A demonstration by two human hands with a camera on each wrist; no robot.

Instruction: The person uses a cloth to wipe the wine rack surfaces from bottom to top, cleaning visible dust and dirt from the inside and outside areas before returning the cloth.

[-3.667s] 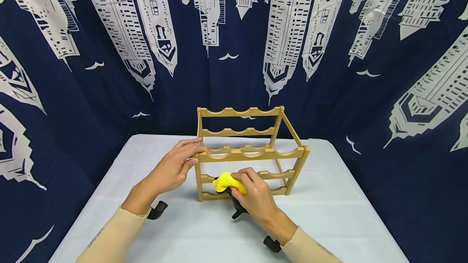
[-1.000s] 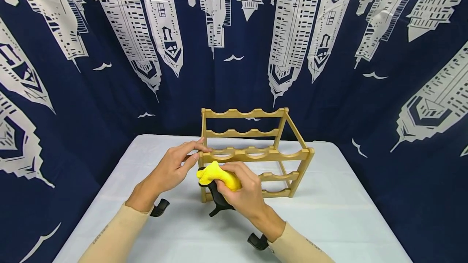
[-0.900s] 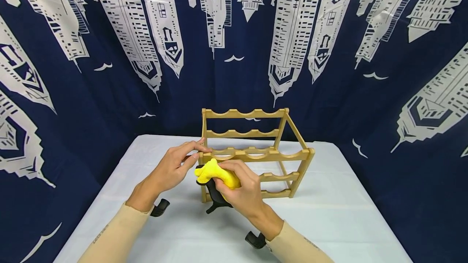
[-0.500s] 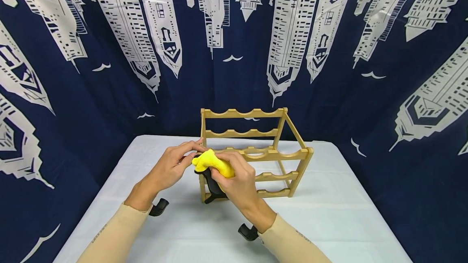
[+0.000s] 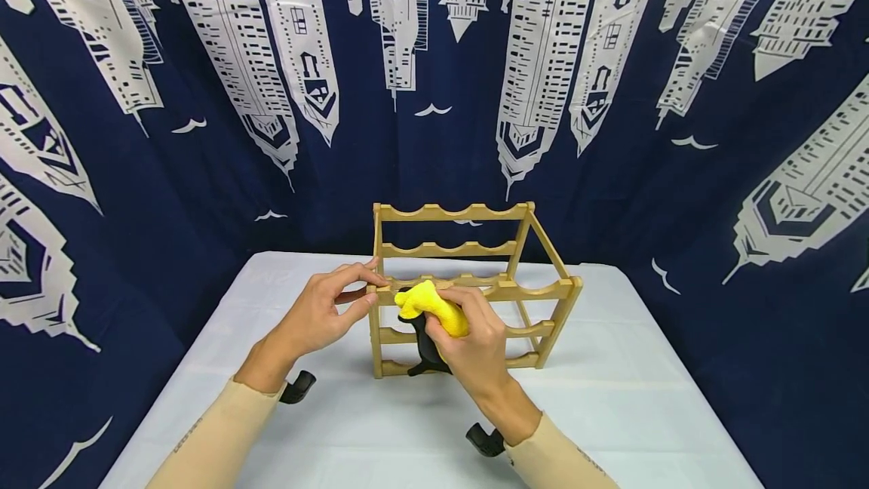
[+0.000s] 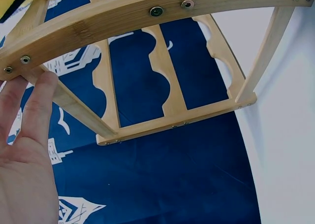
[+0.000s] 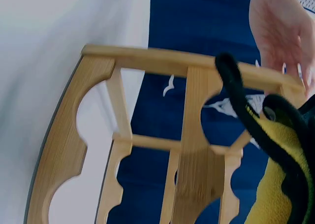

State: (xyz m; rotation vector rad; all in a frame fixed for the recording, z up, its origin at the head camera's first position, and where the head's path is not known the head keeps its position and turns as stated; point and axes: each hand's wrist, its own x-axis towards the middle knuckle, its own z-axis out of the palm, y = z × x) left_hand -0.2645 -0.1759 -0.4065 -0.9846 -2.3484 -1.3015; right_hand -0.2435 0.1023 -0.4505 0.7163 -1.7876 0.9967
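A light wooden wine rack (image 5: 529,290) with scalloped rails stands on the table. My left hand (image 5: 319,315) holds its upper front left corner, fingers over the top and thumb at the front; the left wrist view has the fingers (image 6: 37,108) against the wood beside a long side bar (image 6: 93,29). Bunched in my right hand (image 5: 475,345) is a yellow cloth (image 5: 431,304) with a black side, pinched between thumb and fingers. It overlaps the top front rail, and a black corner hangs down in front. The right wrist view shows its fuzzy yellow face (image 7: 273,189) and black edging.
White cloth covers the table (image 5: 611,398). Behind it hangs a dark blue curtain (image 5: 434,157) printed with white buildings and birds. Black wrist devices (image 5: 296,388) sit below both wrists. The rack has open gaps between its rails.
My right hand carried the cloth left and up to the rack's left corner, then back right along the top front rail. My left thumb shifted slightly; the rack stays in place.
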